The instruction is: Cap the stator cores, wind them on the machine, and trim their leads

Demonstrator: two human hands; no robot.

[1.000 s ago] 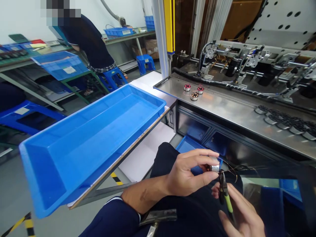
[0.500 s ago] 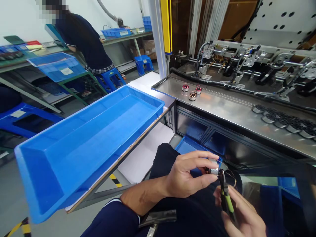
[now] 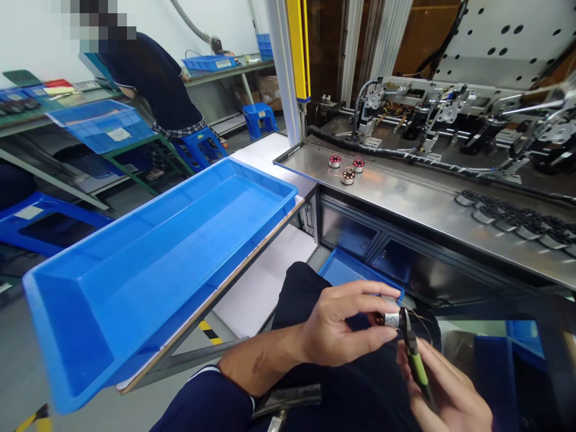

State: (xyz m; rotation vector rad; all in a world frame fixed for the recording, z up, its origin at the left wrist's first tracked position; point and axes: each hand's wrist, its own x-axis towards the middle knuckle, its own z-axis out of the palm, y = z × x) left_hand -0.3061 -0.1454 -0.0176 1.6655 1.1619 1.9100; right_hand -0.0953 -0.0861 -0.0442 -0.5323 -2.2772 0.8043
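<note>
My left hand (image 3: 344, 324) is closed around a small silver motor part (image 3: 391, 320) with copper windings at one end, held between thumb and fingers above my lap. Thin copper wires (image 3: 423, 318) stick out from it to the right. In my right hand (image 3: 450, 384) is a pair of cutting pliers (image 3: 414, 354) with green-and-black handles. The jaws of the pliers are right at the part's right end; whether they touch it or bite on a wire I cannot tell.
A large blue tray (image 3: 148, 312) stands on the table at left. Three wound motor parts (image 3: 348, 176) sit on the metal bench (image 3: 405, 207), with several black-and-silver ones (image 3: 508, 216) farther right. Machine fixtures (image 3: 450, 111) line the back. A co-worker (image 3: 153, 78) sits at a far bench.
The pliers and my right hand have shifted slightly down and right. My left hand keeps its hold on the motor part, which is turned slightly. The camera view has moved a little.
</note>
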